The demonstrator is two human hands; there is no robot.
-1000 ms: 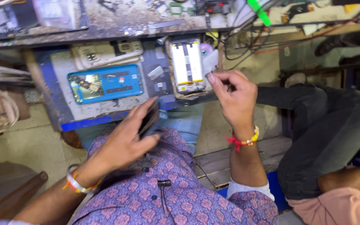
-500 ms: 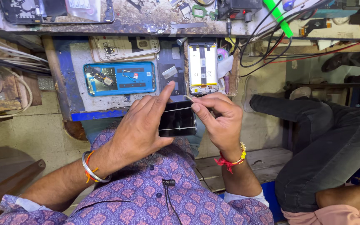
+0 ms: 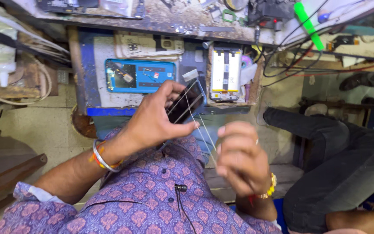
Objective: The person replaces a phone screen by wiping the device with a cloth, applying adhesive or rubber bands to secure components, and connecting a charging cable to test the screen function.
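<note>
The left hand (image 3: 152, 123) grips a dark, glossy rectangular phone (image 3: 186, 102). The right hand (image 3: 241, 162), fingers curled closed, pinches a thin transparent film strip (image 3: 198, 125) touching the phone.

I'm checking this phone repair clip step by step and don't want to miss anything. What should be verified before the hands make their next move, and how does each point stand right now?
1. Left hand has a firm hold on the dark phone: ok, fingers wrap its edges.
2. Thin wire runs from the phone to the right hand: ok, strands visible between them.
3. Wire taut: ok, the strands look straight.
4. Right hand's grip on the wire: cannot tell, the hand is blurred.
5. Phone held away from the blue open phone back and the battery-side phone on the bench: ok, it hangs nearer the body.
6. Where the wire enters the phone: cannot tell, too fine.
</note>
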